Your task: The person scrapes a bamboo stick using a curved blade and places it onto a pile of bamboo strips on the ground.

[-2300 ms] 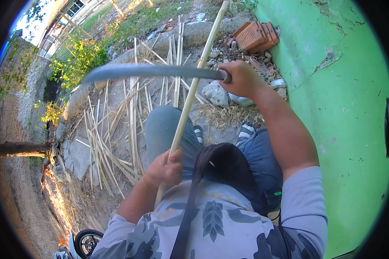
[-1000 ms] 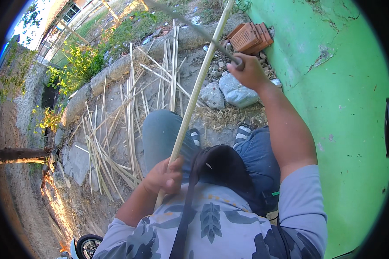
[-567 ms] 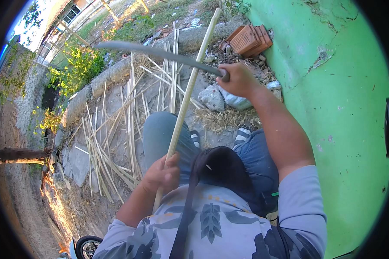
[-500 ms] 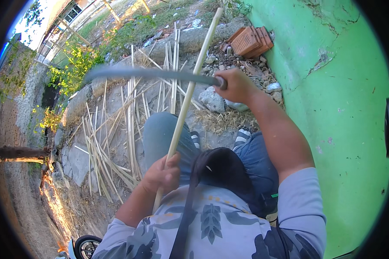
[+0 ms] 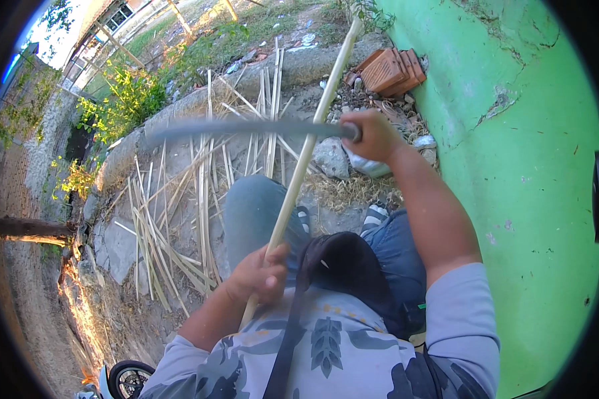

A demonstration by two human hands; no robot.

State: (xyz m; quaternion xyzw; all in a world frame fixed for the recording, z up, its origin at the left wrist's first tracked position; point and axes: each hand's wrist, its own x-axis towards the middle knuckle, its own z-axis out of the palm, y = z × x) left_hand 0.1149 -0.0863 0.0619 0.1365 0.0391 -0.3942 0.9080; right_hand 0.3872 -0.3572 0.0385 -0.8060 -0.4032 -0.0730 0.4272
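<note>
In my left hand (image 5: 258,274) is a long pale bamboo strip (image 5: 304,159), gripped near its lower end. It slants up and away to the right, over my left knee. My right hand (image 5: 374,136) is closed round the handle of a machete (image 5: 236,128) with a long dark blade, smeared by motion. The blade points left and crosses the strip at its upper part; whether it bites into it I cannot tell. Many split bamboo strips (image 5: 203,199) lie scattered on the ground to the left of my knee.
A green wall (image 5: 512,199) rises close on the right. Stacked clay roof tiles (image 5: 393,72) and pale stones (image 5: 331,157) lie by its foot. A low concrete kerb (image 5: 243,80) runs beyond the strips. At the lower left is a wheel (image 5: 130,380); a leafy bush (image 5: 130,100) grows farther off.
The machete and my right hand have shifted slightly right and down. The bamboo strip and my left hand have also moved a little to the right. Both holds are unchanged.
</note>
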